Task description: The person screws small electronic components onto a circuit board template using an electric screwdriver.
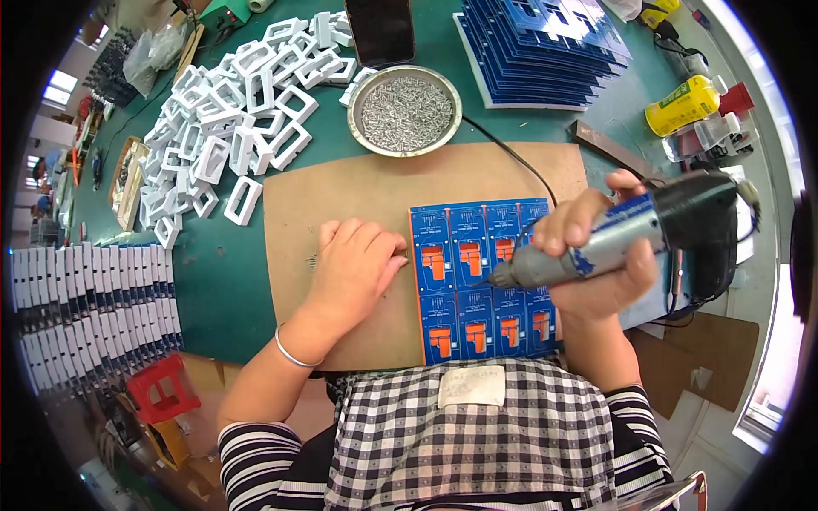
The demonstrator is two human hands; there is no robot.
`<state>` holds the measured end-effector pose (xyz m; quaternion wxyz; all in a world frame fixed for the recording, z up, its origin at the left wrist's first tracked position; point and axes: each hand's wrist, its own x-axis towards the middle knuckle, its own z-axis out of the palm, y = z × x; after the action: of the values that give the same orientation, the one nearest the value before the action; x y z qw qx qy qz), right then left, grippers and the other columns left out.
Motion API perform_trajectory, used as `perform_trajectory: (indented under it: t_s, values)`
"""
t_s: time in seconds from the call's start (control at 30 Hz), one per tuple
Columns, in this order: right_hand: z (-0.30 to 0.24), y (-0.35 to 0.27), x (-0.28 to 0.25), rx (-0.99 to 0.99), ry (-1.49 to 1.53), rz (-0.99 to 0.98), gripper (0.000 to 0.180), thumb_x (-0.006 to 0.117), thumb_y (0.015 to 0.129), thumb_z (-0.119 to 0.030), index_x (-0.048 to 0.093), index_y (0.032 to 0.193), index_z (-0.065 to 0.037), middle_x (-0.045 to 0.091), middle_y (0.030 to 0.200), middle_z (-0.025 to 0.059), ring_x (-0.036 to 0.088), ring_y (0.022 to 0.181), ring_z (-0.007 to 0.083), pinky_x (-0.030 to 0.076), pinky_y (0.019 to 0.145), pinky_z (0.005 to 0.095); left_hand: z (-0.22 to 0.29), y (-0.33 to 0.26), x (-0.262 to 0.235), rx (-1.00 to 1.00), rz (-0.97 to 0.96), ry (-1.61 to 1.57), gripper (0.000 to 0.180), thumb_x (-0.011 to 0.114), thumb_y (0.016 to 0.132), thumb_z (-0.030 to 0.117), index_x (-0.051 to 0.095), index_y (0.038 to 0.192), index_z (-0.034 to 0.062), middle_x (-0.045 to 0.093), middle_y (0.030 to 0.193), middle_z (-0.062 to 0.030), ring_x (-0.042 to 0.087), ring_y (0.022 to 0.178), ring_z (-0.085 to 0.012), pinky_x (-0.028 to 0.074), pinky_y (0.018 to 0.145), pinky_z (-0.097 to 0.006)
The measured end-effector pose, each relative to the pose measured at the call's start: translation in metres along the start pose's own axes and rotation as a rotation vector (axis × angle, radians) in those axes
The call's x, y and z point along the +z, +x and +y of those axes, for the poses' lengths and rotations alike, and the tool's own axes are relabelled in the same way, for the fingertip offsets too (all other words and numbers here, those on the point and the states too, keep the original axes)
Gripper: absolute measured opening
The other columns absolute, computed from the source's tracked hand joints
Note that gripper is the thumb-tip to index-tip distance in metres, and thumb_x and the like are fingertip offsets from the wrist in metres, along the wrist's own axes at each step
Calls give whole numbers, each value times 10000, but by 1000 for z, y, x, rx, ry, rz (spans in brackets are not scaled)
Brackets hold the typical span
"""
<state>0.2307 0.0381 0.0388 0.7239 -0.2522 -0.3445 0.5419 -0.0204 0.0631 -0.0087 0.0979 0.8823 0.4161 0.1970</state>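
In my right hand [596,255] is a grey and black electric screwdriver [588,247], fingers wrapped round its body. Its tip points down and left at a blue circuit board panel [456,294] with orange shapes; whether it touches cannot be made out. My left hand [358,264] rests on the brown cardboard sheet [341,187] just left of the panel. Its fingers are loosely bent and apart, with nothing visible in them. A few small screws [313,261] lie on the cardboard by that hand. The panel's right part is hidden behind my right hand and the screwdriver.
Beyond the cardboard stands a round metal bowl [365,132] of small screws. White plastic frames [243,200] are heaped at the back left; blue panels [545,72] are stacked at the back right. A black phone [380,32], a yellow bottle [684,106] and rows of white pieces [94,307] surround the work.
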Motion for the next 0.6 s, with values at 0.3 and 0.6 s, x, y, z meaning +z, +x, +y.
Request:
perform_trajectory:
  t_s: [0.3, 0.6]
  values:
    - [-9, -12, -3, -93, -56, -61, 628, 563, 811, -516, 410, 1238, -83, 530, 682, 52, 568, 588, 190, 488, 603, 343, 11, -1, 11, 12, 83, 107, 154, 719, 715, 103, 608, 819, 124, 558, 803, -17, 524, 811, -217, 349, 773, -368]
    - [-14, -15, -6, -98, -62, -6, 633, 576, 796, -531, 409, 1224, -95, 540, 695, 50, 575, 602, 194, 494, 615, 350, 45, 7, -10, 116, 23, -37, 192, 739, 684, 97, 624, 834, 135, 598, 838, 2, 540, 809, -206, 348, 797, -369]
